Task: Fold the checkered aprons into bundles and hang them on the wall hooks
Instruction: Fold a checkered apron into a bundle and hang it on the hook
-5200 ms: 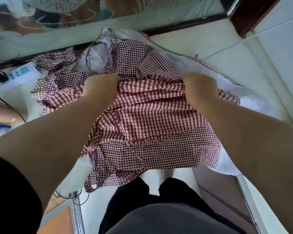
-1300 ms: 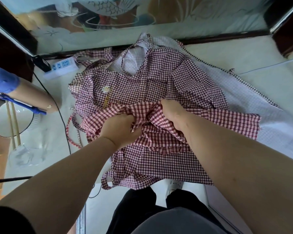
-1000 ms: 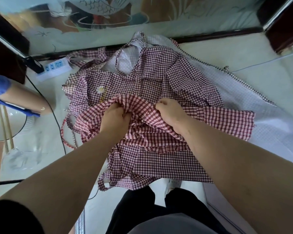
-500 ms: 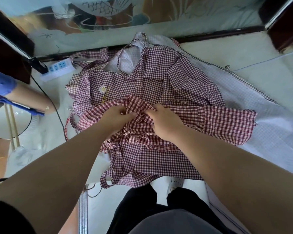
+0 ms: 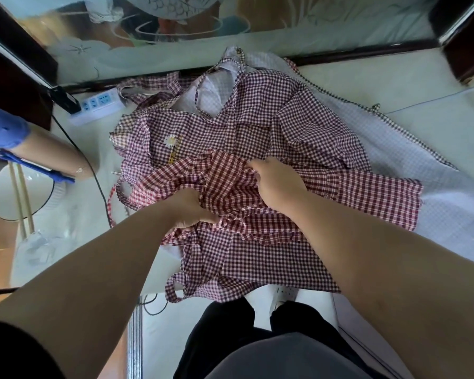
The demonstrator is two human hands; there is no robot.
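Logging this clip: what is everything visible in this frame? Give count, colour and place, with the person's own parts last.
red checkered apron: one, bright red and white, on top of the pile
darker checkered aprons: at least one, maroon and white, underneath; exact count unclear
white cloth: one, pale, under the pile's right side
power strip: one, white with blue sockets, table's far left
cable: one, black, along the table's left
table: one, white
glass panel: one, frosted, behind the table
gloved arm: one, blue glove, left edge, another person's
left hand: grips the red apron
right hand: grips the red apron
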